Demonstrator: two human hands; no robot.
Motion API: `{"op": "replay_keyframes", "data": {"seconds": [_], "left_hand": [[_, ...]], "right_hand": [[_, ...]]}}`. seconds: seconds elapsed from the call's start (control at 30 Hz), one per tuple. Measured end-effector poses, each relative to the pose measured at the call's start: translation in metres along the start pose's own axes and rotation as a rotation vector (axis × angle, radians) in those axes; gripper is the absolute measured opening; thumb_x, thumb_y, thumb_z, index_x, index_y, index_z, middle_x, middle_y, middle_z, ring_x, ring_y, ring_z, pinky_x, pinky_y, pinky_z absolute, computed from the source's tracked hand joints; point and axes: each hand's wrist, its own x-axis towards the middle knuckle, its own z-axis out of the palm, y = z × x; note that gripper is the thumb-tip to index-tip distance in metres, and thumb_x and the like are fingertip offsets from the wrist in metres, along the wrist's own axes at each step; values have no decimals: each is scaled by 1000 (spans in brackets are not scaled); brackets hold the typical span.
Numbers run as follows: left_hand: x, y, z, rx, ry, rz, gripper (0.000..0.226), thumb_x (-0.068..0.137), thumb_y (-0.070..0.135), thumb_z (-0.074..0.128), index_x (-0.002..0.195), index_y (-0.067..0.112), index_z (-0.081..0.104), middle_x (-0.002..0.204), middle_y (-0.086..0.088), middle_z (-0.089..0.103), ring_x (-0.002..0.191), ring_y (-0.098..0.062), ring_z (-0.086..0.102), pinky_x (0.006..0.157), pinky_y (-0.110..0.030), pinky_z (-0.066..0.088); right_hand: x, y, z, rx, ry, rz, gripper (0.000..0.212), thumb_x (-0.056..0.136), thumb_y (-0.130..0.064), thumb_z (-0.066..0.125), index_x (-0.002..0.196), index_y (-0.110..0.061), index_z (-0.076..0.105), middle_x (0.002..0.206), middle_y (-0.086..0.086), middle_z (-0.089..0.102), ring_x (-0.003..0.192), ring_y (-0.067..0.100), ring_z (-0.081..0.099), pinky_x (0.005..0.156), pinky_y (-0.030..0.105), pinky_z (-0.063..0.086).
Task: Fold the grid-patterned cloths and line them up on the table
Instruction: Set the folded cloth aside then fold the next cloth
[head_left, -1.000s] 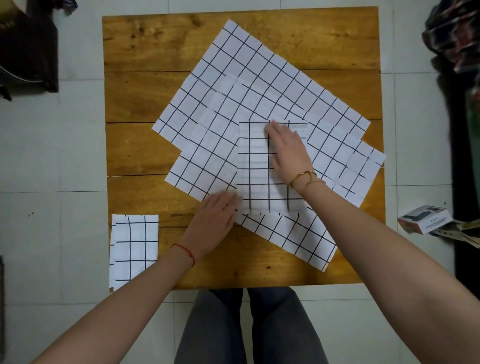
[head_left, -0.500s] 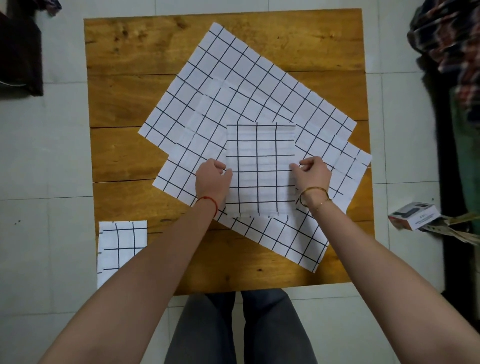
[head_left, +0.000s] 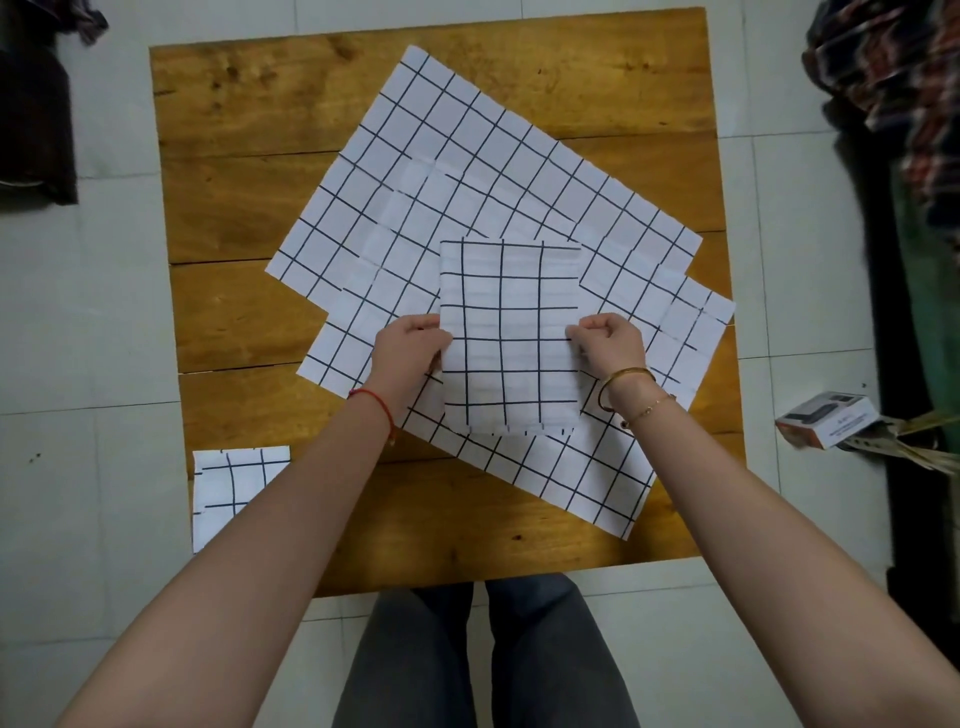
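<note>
Head view: both hands hold one folded cloth (head_left: 511, 332) at frame centre, over the spread cloths (head_left: 483, 208) still lying flat and overlapped across the wooden table (head_left: 249, 171). Left hand (head_left: 410, 348) pinches the folded cloth's left edge, fingers curled around it; right hand (head_left: 610, 345) pinches the right edge likewise. Whether the cloth is lifted clear or resting on the sheets beneath cannot be told. An earlier-folded cloth (head_left: 234, 488) sits at the lower left of the frame, at the table's corner, partly hidden by the left forearm. Judgement: folding of this piece looks complete; step in hand is placement. Next move calls for carrying it toward the lower left and setting it beside the first, edges aligned, without dragging the sheets below. Small box (head_left: 826, 418) on the floor, right edge of frame; its print is too small to read.
</note>
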Motion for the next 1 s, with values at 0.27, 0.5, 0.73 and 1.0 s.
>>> {"op": "replay_keyframes", "data": {"seconds": [0.27,0.5,0.73,1.0], "left_hand": [[0,-7,-19,37,-22,14,26,88,15,66,113,10,63,92,-10,65,86,-22,62,86,-38,57],[-7,-7,-26,86,49,98,18,85,11,69,103,11,66,78,-4,64,70,-15,61,66,-26,55],[-10,-7,-29,-27,28,147,16,86,5,69,102,7,70,69,-1,60,52,-6,55,55,-18,48],[-13,-7,-30,37,-34,172,33,91,-8,46,85,11,73,63,-8,48,52,-15,44,49,-16,43]], "right_hand": [[-9,1,-2,117,-161,26,10,84,-11,68,93,-10,64,75,3,59,68,17,55,68,26,53],[-11,7,-1,20,-98,-196,14,83,-12,65,78,-23,60,45,-16,42,54,11,43,72,29,48],[-19,7,1,188,-102,-308,17,85,6,60,85,-7,71,59,-18,64,57,-2,56,63,19,48],[-27,2,-2,115,-155,-422,42,81,17,37,77,-5,74,81,0,73,52,5,51,58,15,42]]}}
